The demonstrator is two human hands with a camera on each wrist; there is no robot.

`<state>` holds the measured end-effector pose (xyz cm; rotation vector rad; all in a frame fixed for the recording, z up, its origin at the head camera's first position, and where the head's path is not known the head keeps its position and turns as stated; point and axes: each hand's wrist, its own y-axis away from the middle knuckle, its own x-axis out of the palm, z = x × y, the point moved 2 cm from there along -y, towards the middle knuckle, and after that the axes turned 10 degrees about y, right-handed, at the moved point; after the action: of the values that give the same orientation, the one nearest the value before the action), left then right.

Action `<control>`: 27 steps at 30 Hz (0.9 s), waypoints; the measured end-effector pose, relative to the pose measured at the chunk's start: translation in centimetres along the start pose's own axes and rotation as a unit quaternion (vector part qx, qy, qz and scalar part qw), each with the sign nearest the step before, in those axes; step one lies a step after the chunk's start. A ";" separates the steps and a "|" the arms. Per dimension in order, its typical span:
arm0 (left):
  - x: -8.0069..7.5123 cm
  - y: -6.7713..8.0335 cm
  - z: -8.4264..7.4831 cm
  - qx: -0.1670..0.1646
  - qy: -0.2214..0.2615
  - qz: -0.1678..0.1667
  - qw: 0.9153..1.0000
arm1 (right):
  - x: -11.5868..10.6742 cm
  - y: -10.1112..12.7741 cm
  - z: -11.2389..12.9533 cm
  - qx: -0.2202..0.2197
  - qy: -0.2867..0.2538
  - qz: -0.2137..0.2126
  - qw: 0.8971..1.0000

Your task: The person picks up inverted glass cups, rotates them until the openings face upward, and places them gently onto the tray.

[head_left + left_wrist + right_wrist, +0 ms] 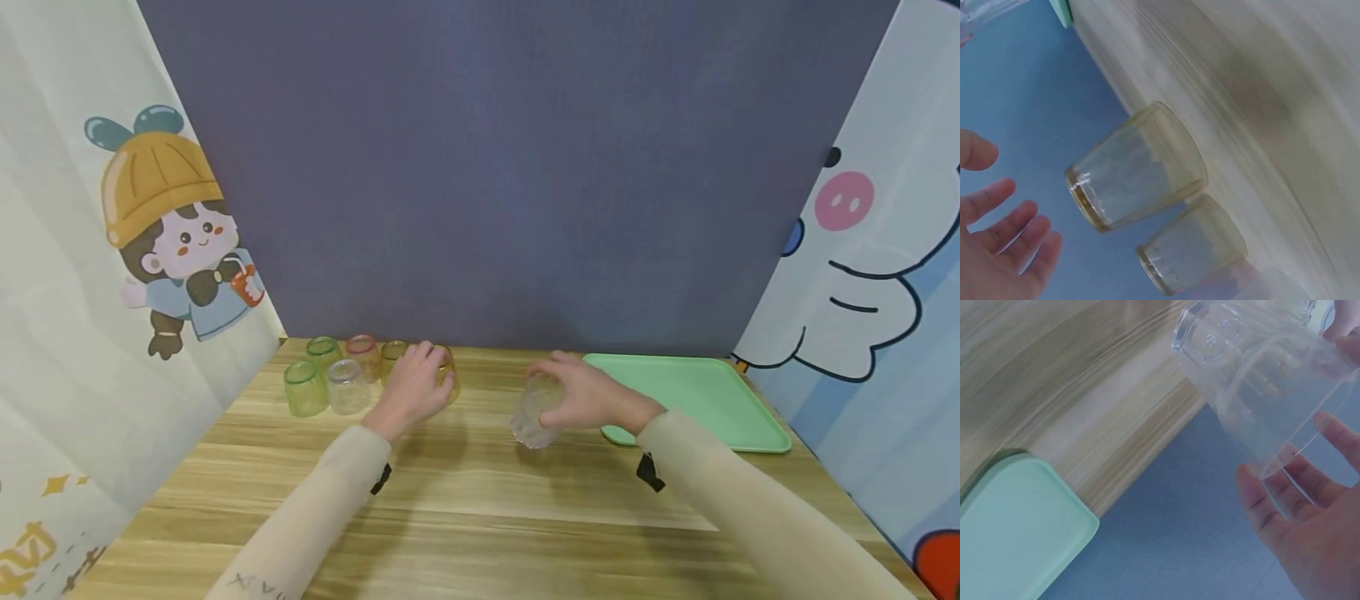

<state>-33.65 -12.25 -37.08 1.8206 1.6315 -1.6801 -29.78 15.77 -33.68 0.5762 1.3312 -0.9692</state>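
Head view: right hand (592, 400) grips a clear cup (534, 421) just left of the still-bare green tray (701, 392), left hand (416, 387) fingers spread, probably not yet gripping the yellow cup (1138, 165); five cups wait.

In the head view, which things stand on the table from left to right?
Green cup → clear cup → left hand at the amber cup → right hand holding a clear glass → green tray.

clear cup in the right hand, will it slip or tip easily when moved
The clear cup looks like thin, smooth plastic, so probably light and somewhat slippery. The right hand grips it from above. It looks empty and taller than its base, so a sideways push would likely tip it.
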 end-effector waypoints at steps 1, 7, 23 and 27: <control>0.0 -0.1 0.1 0.000 -0.010 -0.003 1.000 | -0.1 0.0 0.0 0.001 0.006 0.001 1.000; 0.2 -0.3 0.7 -0.030 -0.050 0.008 0.998 | -0.4 0.1 -0.2 0.005 0.022 0.008 1.000; 1.9 -2.4 1.5 -0.128 -0.065 0.060 0.988 | -0.4 -0.6 -3.2 -0.014 0.101 0.015 0.995; 2.5 -3.0 1.7 -0.148 -0.065 0.067 0.985 | -0.2 -0.9 -4.2 -0.026 0.117 0.010 0.993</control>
<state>-37.56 -10.94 -38.13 1.6028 1.5704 -1.3836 -32.82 18.77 -34.15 0.6767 1.5523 -0.8672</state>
